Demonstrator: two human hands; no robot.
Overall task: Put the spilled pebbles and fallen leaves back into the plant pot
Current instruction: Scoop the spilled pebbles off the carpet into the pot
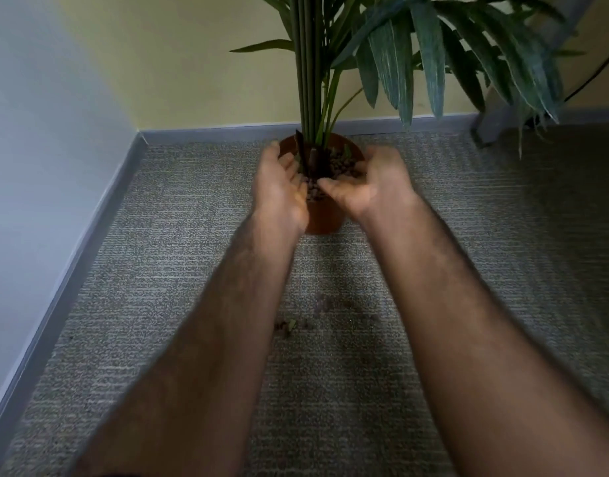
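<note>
Dim, flat indoor light; motion blur on forearms (468,321) & carpet (158,270), wide-angle bending at edges.

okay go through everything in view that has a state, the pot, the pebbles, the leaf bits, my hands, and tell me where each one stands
plant pot: upright on the carpet, filled with pebbles.
left hand: cupped at the pot's rim, palm turned inward.
right hand: cupped over the pot, some pebbles seemingly in the palm.
spilled pebbles: scattered on the carpet, blurred.
fallen leaf bit: lying on the carpet.
plant: stems standing upright.
</note>
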